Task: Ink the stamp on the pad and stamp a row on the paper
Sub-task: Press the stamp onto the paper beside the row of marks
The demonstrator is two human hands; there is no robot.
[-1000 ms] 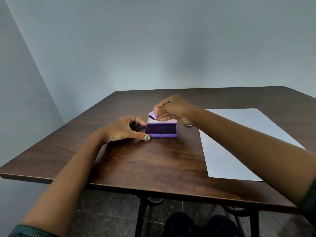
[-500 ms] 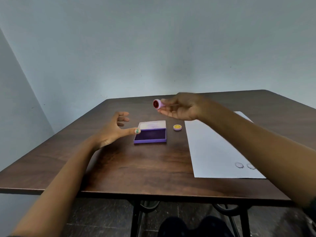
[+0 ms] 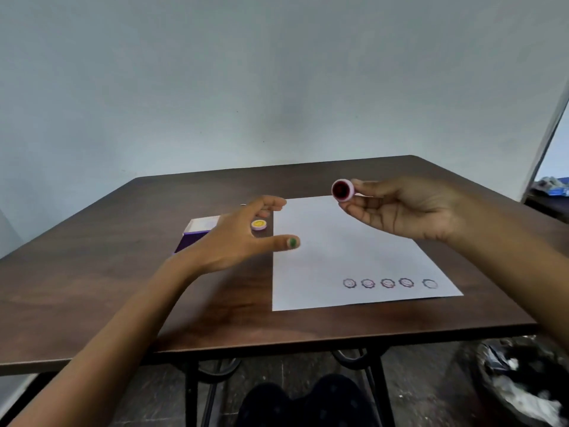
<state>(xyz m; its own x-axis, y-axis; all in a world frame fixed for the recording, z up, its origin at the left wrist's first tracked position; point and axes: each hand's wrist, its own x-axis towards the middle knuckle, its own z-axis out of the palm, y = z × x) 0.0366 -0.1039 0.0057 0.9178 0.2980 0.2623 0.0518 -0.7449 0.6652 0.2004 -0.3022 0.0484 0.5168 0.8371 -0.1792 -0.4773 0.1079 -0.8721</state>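
Note:
My right hand point(image 3: 400, 208) pinches a small round pink stamp point(image 3: 342, 190) in the air above the far part of the white paper point(image 3: 332, 257), its dark inked face turned toward me. A row of several round stamped marks point(image 3: 387, 283) runs along the paper's near edge. My left hand point(image 3: 243, 238) hovers with fingers spread just left of the paper, holding nothing and partly hiding the purple ink pad point(image 3: 197, 231) with its lid open. A yellow-topped cap point(image 3: 258, 224) lies between the pad and the paper.
The dark wooden table point(image 3: 123, 288) stands against a pale wall. A black bin with crumpled waste point(image 3: 523, 380) sits on the floor at the lower right. My knees point(image 3: 308, 402) show under the table's near edge.
My right hand lifted the stamp off the ink pad and carried it right, over the paper. My left hand let go of the pad and followed. The view swung right, showing the stamped row.

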